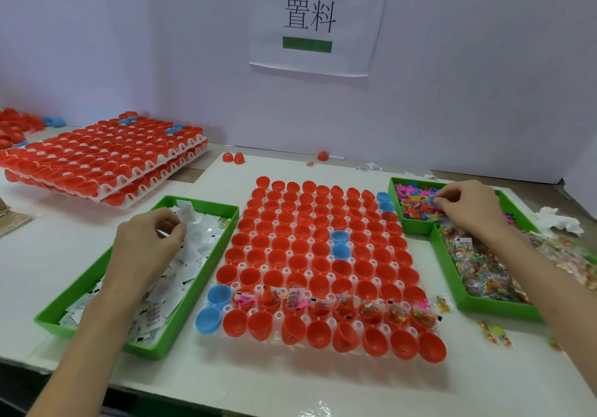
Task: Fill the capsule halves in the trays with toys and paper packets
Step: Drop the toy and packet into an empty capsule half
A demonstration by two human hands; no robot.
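Note:
A clear tray [323, 261] of red and a few blue capsule halves lies in the middle of the table. One row near the front holds toys and packets [349, 306]; the other rows look empty. My left hand [148, 242] pinches a white paper packet [190, 219] over the green tray of paper packets [206, 274] on the left. My right hand [465, 206] reaches into the small green tray of coloured plastic toys [416, 203] at the back right, its fingertips pinching among them.
A second green tray [478, 303] of clear candy-like bags sits at the right front, with loose bags [494, 332] beside it. Stacked trays of red capsule halves [103, 155] stand at the back left. Loose red halves [233, 157] lie near the wall.

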